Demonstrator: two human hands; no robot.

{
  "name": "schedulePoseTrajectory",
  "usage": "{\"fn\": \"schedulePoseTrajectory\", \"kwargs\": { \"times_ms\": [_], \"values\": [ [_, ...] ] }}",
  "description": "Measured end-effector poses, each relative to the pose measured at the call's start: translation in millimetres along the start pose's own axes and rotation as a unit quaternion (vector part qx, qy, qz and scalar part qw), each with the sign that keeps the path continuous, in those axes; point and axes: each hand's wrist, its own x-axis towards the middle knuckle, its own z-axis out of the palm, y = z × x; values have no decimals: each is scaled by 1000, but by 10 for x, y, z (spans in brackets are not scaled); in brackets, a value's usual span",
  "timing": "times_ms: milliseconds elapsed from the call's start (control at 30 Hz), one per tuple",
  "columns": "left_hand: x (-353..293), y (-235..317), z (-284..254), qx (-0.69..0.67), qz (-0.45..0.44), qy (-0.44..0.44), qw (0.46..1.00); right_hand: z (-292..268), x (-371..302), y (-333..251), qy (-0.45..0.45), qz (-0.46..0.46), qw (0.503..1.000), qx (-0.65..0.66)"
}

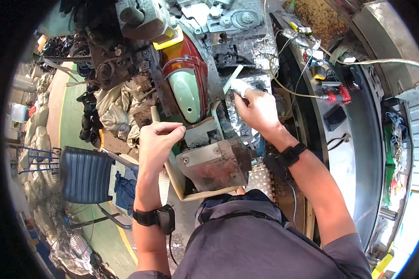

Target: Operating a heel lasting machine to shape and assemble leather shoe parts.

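In the middle, a dark red shoe upper [201,79] is stretched over a pale green shoe last [184,88], bottom side up, with a small round hole at the near end. It sits in a grimy metal machine [209,160]. My left hand [158,142] is just left of the near end of the shoe, its thumb and fingers pressed together; what they pinch, if anything, is hidden. To the right, my right hand [258,109] is closed on a pale, thin stick [233,79] that points up and away. White wrapping [240,87] covers a fingertip of that hand.
Heavy machine parts [144,18] overhang at the upper left. A bent tan bar [172,179] runs around the machine's near side. Right of it, a bench holds a red power tool [338,95], cables and a dark phone-like slab [334,117]. A black chair [86,174] stands left.
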Motion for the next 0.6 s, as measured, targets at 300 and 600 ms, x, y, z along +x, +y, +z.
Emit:
{"fn": "schedulePoseTrajectory", "kwargs": {
  "times_ms": [300, 600],
  "values": [
    [-29, -431, -155, -150, -40, 8, 988, -24, 27, -34, 4, -9, 1000, -21],
    [-144, -1207, -365, -412, -118, 139, 893, -125, 109, -216, -99, 87, 989, -72]
  ]
}}
